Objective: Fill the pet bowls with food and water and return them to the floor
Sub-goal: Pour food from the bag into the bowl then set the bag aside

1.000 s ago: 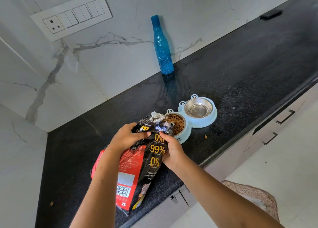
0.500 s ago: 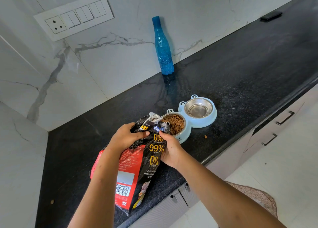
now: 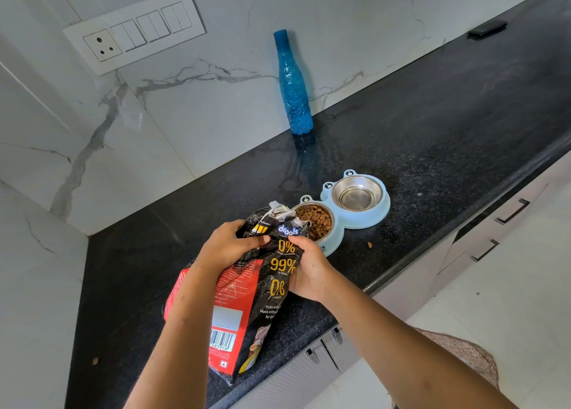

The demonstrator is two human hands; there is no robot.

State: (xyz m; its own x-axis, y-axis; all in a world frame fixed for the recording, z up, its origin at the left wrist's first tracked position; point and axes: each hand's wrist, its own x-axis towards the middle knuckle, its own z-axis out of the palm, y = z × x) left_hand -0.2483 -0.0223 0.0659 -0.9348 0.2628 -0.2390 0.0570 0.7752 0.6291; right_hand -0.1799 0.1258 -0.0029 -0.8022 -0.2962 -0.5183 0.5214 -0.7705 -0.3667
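Gripping the crumpled top of the pet food bag (image 3: pixel 247 300), your left hand (image 3: pixel 230 248) curls over its left side, and your right hand (image 3: pixel 312 269) pinches the right side with the thumb on the printed front. The bag lies slanted on the dark worktop (image 3: pixel 448 115), its lower end reaching the front edge. Its mouth covers the left rim of the food bowl (image 3: pixel 316 221) in this view; you cannot tell whether they touch.

That bowl holds brown kibble and sits in the left well of the light blue feeder (image 3: pixel 367 221), which stands near the front edge. The steel water bowl (image 3: pixel 358 193) in the right well shows only bare metal. One loose kibble piece (image 3: pixel 370 245) lies just beside the feeder, toward the front edge. Another piece (image 3: pixel 95 360) lies near the front left corner.

The blue bottle (image 3: pixel 293 90) stands upright and capped at the back edge, against the marble wall, well apart from the feeder.
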